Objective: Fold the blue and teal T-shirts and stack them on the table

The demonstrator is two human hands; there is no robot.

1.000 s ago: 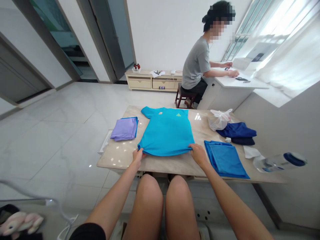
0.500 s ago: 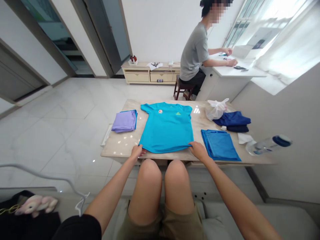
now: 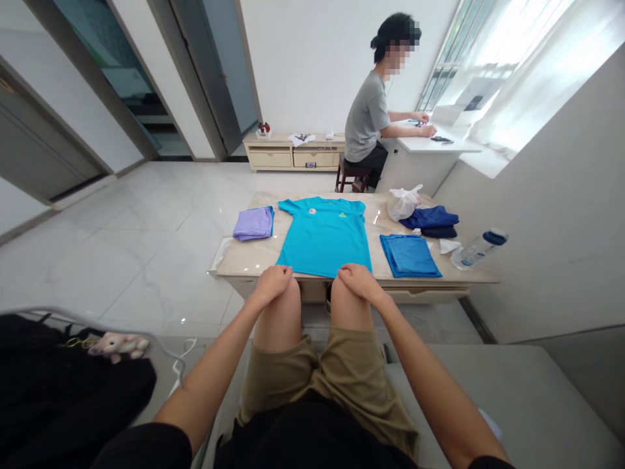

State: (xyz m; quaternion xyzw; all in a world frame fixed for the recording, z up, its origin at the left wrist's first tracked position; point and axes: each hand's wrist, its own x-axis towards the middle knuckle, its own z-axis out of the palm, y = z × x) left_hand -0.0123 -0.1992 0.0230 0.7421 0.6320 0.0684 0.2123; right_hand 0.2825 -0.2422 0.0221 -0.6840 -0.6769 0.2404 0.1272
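Observation:
A turquoise short-sleeved T-shirt (image 3: 326,238) lies spread flat on the table (image 3: 254,254), its collar at the far side and its hem along the near edge. A small round badge and a yellow-green logo mark its chest. My left hand (image 3: 275,283) rests on my left knee, just short of the hem's left corner. On my right knee lies my right hand (image 3: 360,281), below the hem's right part. Both hands hold nothing, with their fingers laid over the knees; the fingertips are partly hard to make out.
Left of the shirt sits a folded purple cloth stack (image 3: 254,223). To its right lie folded blue fabric (image 3: 409,255), navy clothes (image 3: 432,220), a white plastic bag (image 3: 404,203) and a clear bottle (image 3: 476,251). A person (image 3: 366,117) sits at a white desk (image 3: 430,143) behind.
Both hands have let go of the shirt's bottom corners and drawn back onto my knees. The hem now lies flat on the table. My view has shifted slightly.

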